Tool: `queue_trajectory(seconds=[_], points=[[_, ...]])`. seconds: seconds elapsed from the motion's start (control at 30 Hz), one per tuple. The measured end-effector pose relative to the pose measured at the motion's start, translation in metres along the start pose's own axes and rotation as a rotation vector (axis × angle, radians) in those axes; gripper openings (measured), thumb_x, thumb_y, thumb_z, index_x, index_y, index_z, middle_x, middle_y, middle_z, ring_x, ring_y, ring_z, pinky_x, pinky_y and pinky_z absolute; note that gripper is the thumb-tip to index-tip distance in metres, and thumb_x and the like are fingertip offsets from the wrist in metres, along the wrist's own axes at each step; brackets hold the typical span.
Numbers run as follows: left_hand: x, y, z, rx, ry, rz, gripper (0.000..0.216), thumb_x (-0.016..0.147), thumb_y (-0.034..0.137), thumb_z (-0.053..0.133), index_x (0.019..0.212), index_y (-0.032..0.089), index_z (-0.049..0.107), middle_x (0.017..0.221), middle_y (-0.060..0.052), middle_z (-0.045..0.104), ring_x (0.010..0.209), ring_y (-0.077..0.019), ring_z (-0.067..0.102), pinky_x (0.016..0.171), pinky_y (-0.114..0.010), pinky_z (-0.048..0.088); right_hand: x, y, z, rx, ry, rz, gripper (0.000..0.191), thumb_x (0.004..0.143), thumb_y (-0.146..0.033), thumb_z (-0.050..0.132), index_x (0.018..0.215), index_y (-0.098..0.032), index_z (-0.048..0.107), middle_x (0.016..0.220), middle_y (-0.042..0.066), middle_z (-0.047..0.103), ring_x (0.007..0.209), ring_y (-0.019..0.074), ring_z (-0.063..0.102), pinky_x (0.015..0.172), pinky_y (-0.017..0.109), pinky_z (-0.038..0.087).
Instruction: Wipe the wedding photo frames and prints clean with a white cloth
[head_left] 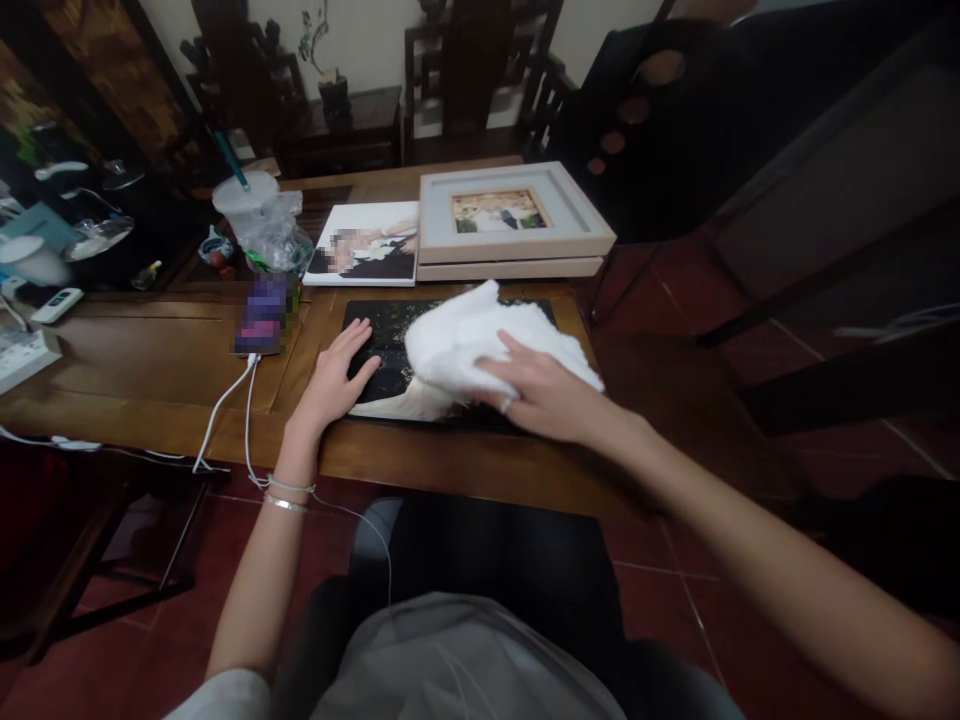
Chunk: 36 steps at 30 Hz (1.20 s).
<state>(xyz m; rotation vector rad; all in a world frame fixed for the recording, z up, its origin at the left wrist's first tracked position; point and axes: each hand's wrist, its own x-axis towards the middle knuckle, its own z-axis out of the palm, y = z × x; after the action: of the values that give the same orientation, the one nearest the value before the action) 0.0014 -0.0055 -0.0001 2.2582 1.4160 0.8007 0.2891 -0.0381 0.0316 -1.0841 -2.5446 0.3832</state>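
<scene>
A dark photo print [382, 345] lies flat near the front edge of the wooden table [150, 370]. My left hand [334, 380] rests on its left edge, fingers stretched flat and open. My right hand [544, 395] presses a white cloth [480, 340] onto the print's right half, fingers closed over the cloth; a ring shows on one finger. The cloth hides much of the print.
Behind the print lie another photo print [367, 245] and a stacked grey picture frame [510, 220]. A phone [262, 315] with a white cable [225, 400], a plastic cup [251, 205] with straw and a plastic bag stand left. Dark chairs stand behind and to the right.
</scene>
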Motion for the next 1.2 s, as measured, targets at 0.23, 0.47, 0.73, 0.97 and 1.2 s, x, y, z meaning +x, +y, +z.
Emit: queue_trajectory(seconds=[0.23, 0.47, 0.73, 0.97, 1.2], points=[[0.0, -0.002, 0.0, -0.041, -0.006, -0.012, 0.049, 0.094, 0.036, 0.052, 0.14, 0.018, 0.05, 0.151, -0.013, 0.043, 0.145, -0.0247, 0.032, 0.119, -0.048, 0.024, 0.056, 0.054, -0.011, -0.02, 0.142, 0.199, 0.028, 0.093, -0.037, 0.042, 0.088, -0.02, 0.063, 0.1, 0.013, 0.072, 0.096, 0.0348, 0.063, 0.091, 0.049, 0.044], [0.0, -0.001, 0.001, -0.029, -0.003, -0.015, 0.048, 0.095, 0.035, 0.051, 0.14, 0.019, 0.05, 0.151, -0.012, 0.044, 0.145, -0.0238, 0.033, 0.119, -0.048, 0.025, -0.003, -0.011, 0.018, -0.046, 0.094, 0.012, 0.032, 0.083, -0.014, 0.043, 0.107, -0.019, 0.062, 0.119, 0.014, 0.068, 0.124, 0.0331, 0.055, 0.11, 0.065, 0.024], [0.001, 0.0, 0.0, -0.005, 0.005, 0.019, 0.048, 0.096, 0.033, 0.049, 0.139, 0.014, 0.051, 0.15, -0.014, 0.045, 0.144, -0.0225, 0.035, 0.12, -0.043, 0.026, -0.042, -0.063, 0.018, 0.107, -0.069, -0.187, 0.042, 0.077, -0.007, 0.048, 0.116, -0.019, 0.06, 0.137, 0.016, 0.058, 0.131, 0.0309, 0.05, 0.114, 0.068, 0.015], [0.001, 0.0, -0.001, -0.038, 0.002, -0.004, 0.045, 0.097, 0.035, 0.047, 0.14, 0.021, 0.05, 0.151, -0.01, 0.044, 0.144, -0.0211, 0.035, 0.12, -0.046, 0.026, 0.042, 0.004, -0.001, 0.035, 0.019, 0.093, 0.029, 0.095, -0.033, 0.043, 0.109, -0.02, 0.065, 0.105, 0.011, 0.072, 0.098, 0.0329, 0.066, 0.108, 0.062, 0.029], [0.001, -0.001, 0.0, -0.062, 0.006, -0.004, 0.046, 0.096, 0.035, 0.049, 0.139, 0.019, 0.051, 0.151, -0.011, 0.044, 0.144, -0.0225, 0.035, 0.12, -0.047, 0.026, 0.075, 0.044, -0.007, -0.009, 0.141, 0.209, 0.032, 0.095, -0.037, 0.041, 0.102, -0.018, 0.067, 0.108, 0.014, 0.071, 0.101, 0.0375, 0.063, 0.089, 0.051, 0.046]])
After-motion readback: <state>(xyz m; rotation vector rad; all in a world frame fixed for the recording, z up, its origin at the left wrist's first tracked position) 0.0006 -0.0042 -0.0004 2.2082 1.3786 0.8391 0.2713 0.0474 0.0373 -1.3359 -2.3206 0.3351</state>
